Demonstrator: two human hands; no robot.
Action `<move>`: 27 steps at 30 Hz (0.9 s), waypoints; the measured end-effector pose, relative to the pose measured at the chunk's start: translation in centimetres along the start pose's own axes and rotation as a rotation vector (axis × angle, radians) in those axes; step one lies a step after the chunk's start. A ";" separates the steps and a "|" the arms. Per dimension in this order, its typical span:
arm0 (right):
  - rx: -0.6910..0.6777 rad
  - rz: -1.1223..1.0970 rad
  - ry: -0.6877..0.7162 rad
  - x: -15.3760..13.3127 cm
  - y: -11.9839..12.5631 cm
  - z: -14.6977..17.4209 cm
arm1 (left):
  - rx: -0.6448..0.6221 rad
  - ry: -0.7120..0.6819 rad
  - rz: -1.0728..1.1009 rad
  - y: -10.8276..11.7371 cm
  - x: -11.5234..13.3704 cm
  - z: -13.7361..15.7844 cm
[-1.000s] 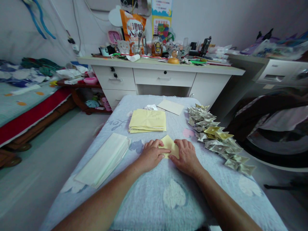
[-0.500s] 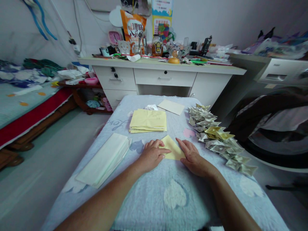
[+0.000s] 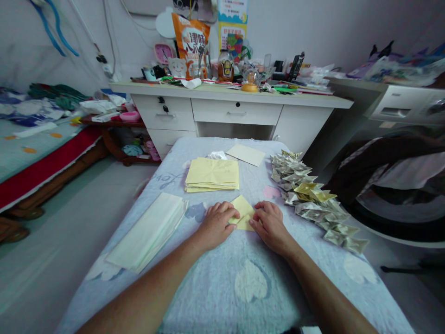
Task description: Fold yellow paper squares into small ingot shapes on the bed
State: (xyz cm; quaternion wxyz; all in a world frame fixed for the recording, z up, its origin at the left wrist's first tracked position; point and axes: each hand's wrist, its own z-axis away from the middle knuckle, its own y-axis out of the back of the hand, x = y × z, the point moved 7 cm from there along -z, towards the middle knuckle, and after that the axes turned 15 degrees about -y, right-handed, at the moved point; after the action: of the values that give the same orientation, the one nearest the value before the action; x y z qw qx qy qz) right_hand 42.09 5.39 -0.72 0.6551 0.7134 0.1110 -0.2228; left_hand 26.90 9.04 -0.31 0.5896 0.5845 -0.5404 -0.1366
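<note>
A small folded sheet of yellow paper [image 3: 242, 205] lies on the cloth between my hands, a turned-over flap showing along its lower part. My left hand [image 3: 218, 223] holds its left side, fingers curled and thumb at the lower edge. At the right side, my right hand [image 3: 270, 224] pinches the paper's corner between thumb and fingers. Just beyond is a stack of yellow paper [image 3: 212, 174]. Left of my left hand lies a long folded pile of pale paper [image 3: 148, 232]. Folded paper pieces [image 3: 309, 192] with pointed ends stand in a long row to the right, mostly greyish, a few golden.
A blue patterned cloth [image 3: 208, 287] covers the table. A cream card [image 3: 246, 154] and crumpled white plastic [image 3: 217, 155] lie at its far end. Behind stands a cluttered white desk [image 3: 239, 111]; a washing machine [image 3: 399, 185] is at right, a bed [image 3: 45, 144] at left.
My right hand has shifted slightly left and its stretched fingers have curled in, bringing the paper's right corner inward as a fold. My left index finger has drawn back from the paper's middle.
</note>
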 end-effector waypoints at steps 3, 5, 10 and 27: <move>0.001 0.019 -0.039 0.1 -0.1 -0.1 | -0.011 -0.007 0.002 -0.2 -0.1 0.0; -0.008 0.020 -0.056 0.0 -0.1 -0.1 | -0.025 -0.020 0.009 -0.3 -0.1 0.0; -0.012 0.009 -0.073 -0.1 0.0 0.0 | -0.029 -0.039 0.017 -0.4 -0.2 -0.1; 0.088 0.044 -0.064 -0.2 -0.1 0.2 | -0.044 -0.043 0.001 -0.7 -0.3 0.0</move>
State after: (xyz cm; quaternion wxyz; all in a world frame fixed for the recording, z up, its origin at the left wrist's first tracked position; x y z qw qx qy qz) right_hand 41.86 5.21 -0.77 0.6312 0.7362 0.0644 -0.2355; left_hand 27.16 9.09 -1.08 0.5906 0.5681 -0.5500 -0.1610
